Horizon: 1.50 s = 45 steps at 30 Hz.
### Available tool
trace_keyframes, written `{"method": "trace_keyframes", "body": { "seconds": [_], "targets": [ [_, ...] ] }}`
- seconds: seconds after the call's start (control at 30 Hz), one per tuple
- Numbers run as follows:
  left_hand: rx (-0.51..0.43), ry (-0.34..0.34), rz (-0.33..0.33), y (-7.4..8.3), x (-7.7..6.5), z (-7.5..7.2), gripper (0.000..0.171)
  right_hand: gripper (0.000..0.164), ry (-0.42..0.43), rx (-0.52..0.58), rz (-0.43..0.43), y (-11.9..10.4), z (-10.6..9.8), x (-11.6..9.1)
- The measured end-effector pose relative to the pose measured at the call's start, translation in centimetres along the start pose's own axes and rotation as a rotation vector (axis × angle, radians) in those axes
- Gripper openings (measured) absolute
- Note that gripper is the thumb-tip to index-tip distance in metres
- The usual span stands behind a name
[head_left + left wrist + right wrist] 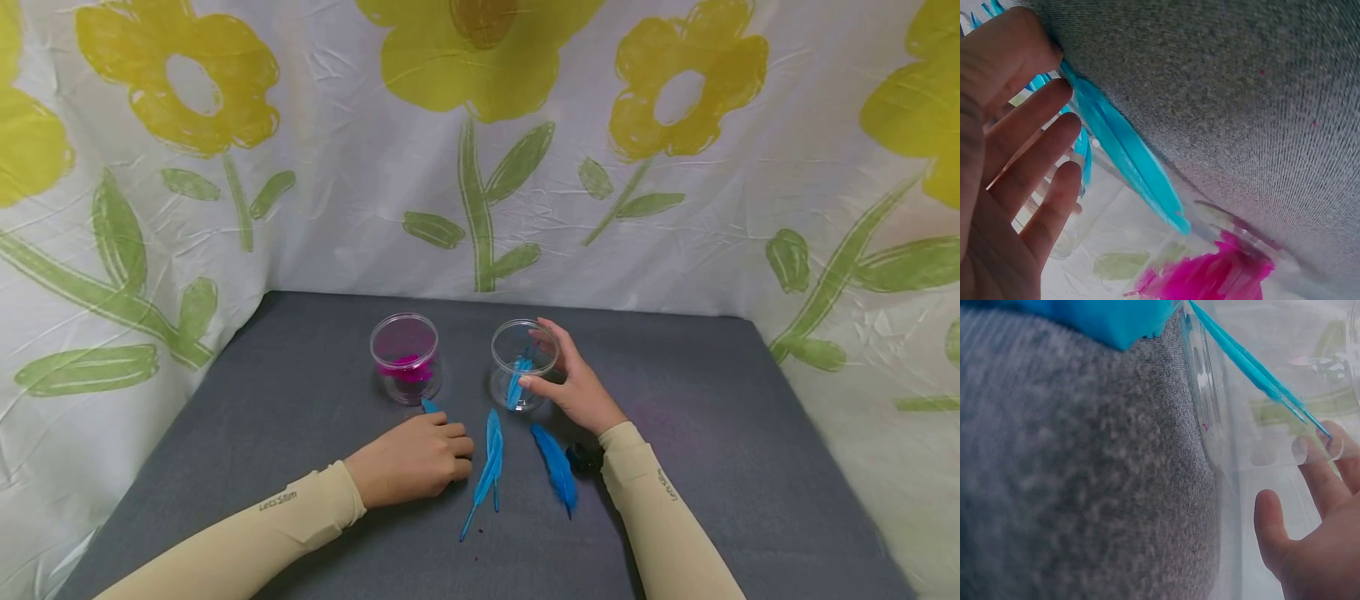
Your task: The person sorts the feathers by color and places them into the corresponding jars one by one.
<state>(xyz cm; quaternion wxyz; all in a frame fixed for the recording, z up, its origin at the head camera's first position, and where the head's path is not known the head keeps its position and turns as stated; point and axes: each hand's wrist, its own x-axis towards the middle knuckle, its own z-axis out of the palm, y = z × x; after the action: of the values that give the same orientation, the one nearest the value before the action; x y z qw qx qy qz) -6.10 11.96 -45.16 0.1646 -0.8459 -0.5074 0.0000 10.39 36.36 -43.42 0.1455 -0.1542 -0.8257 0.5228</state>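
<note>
My left hand [412, 460] pinches a blue feather [1125, 153] near its quill between thumb and forefinger, the other fingers spread loosely. In the head view only the tip of that feather shows, beyond the knuckles and in front of the left jar. Thumb in front and fingers behind, my right hand [573, 383] holds a clear round jar [498, 388]. Blue feathers [516, 383] lean inside this jar, quills up in the right wrist view. To its left stands another clear jar [386, 385] with magenta feathers [411, 368] in it.
Between my hands, slim blue feathers [491, 458] lie together on the grey tabletop [247, 400]. A wider blue feather [555, 471] lies to their right, beside a small black object [585, 457] at my right cuff. Behind the table hangs a white cloth [337, 208] printed with yellow flowers.
</note>
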Motion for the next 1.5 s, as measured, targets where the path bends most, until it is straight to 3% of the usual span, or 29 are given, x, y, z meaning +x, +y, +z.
{"method": "trace_keyframes", "body": {
  "seconds": [0.27,0.5,0.67,0.8,1.0,1.23,1.5],
  "targets": [
    [-0.054,0.037,-0.013,-0.2,0.1,0.1,0.016,0.089,0.003,-0.01,-0.007,-0.1,0.0,-0.1],
    [-0.199,0.06,-0.07,-0.9,0.6,-0.3,0.01,0.09,0.002,-0.025,-0.004,-0.1,-0.1,0.0],
    [-0.293,0.076,-0.12,-1.7,0.8,-1.3,0.009,0.089,0.008,-0.018,-0.012,1.6,0.1,0.6],
    [-0.326,0.136,-0.16,-2.5,1.1,-2.1,0.009,0.087,0.022,-0.025,-0.016,3.1,0.2,1.0],
    [-0.398,0.266,-0.253,-3.9,2.0,-2.9,0.009,0.088,0.048,-0.032,-0.03,3.4,0.2,1.0],
    [-0.544,0.311,-0.369,-5.6,2.9,-4.4,0.011,0.088,0.049,-0.038,-0.039,3.4,0.3,1.0],
    [-0.682,0.416,-0.463,-7.1,4.0,-5.4,0.012,0.091,0.052,-0.023,-0.04,3.2,0.2,1.0]
  ]
}}
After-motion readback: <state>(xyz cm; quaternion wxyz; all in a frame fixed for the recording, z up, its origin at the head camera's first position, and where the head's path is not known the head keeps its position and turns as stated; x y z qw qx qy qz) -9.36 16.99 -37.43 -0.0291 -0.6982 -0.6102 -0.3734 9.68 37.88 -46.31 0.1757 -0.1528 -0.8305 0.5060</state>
